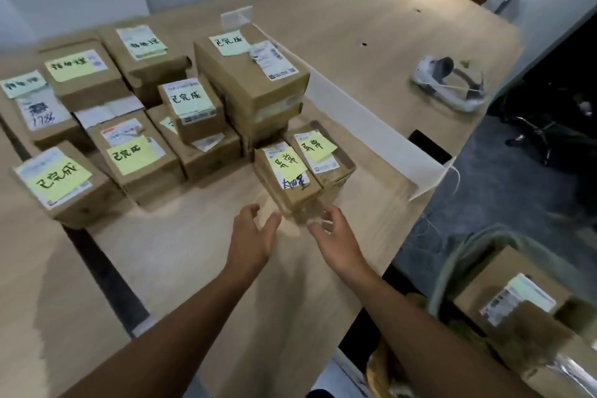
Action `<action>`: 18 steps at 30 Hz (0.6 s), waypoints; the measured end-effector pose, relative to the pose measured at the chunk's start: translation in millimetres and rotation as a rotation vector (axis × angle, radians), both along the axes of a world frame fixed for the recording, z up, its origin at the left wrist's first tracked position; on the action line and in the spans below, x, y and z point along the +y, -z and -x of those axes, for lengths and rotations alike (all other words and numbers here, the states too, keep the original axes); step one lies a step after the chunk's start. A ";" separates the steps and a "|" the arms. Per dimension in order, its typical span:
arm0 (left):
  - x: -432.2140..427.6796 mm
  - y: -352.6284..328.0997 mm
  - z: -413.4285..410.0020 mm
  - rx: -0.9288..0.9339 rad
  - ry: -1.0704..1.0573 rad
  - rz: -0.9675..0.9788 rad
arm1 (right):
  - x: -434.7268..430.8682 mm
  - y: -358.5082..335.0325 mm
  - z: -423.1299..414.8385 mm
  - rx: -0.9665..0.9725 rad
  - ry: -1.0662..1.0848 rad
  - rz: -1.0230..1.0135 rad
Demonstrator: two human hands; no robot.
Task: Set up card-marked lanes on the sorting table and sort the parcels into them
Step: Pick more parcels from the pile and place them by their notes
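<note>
Several brown cardboard parcels with yellow and green handwritten notes stand in rows on the wooden sorting table (pixel 181 255). Nearest me is a small parcel (pixel 287 176) with a yellow note, beside a second small parcel (pixel 323 152). My left hand (pixel 253 236) and my right hand (pixel 334 236) hover just in front of the nearest parcel, fingers relaxed and spread, holding nothing. A tall stack of parcels (pixel 255 74) rises behind them. A clear upright card holder (pixel 235 14) stands at the far end of that row.
A white divider strip (pixel 384 129) runs along the right of the parcel rows. A white headset-like device (pixel 452 82) lies on the table's far right. A sack (pixel 517 310) with more parcels sits off the table's right edge. A black gap (pixel 106 278) splits the tabletop.
</note>
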State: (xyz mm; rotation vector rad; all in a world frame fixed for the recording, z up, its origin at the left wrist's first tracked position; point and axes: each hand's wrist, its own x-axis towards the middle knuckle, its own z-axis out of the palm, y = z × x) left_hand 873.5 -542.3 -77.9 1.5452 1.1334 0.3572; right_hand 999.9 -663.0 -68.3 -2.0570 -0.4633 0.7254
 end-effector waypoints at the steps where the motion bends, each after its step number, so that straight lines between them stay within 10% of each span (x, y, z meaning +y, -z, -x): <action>1: 4.2 4.9 -14.3 0.009 -0.016 0.016 | 6.2 8.4 -9.9 0.012 0.010 0.004; 18: 4.5 46.3 -149.9 -0.084 -0.475 0.268 | 26.6 71.1 -114.0 0.179 -0.179 -0.084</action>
